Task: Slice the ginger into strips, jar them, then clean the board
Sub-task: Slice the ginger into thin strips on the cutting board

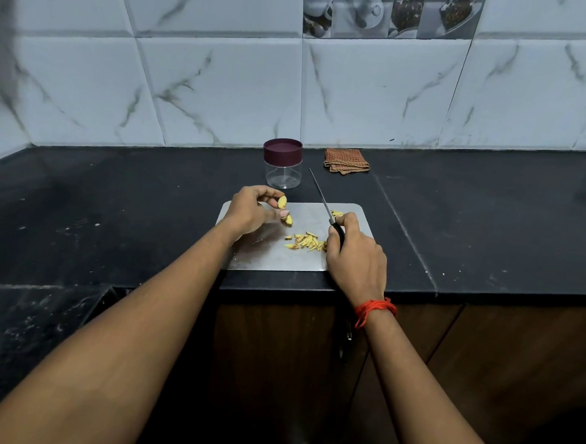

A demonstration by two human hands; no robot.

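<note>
The left hand (251,210) pinches a ginger piece (282,202) above the board's (272,258) far left. The right hand (355,253) grips the knife (323,203), blade pointing far, just right of the cut strips (305,242).

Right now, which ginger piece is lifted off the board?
The chunk pinched in the fingertips of the left hand. The second chunk and the cut strips all lie on the steel board.
</note>
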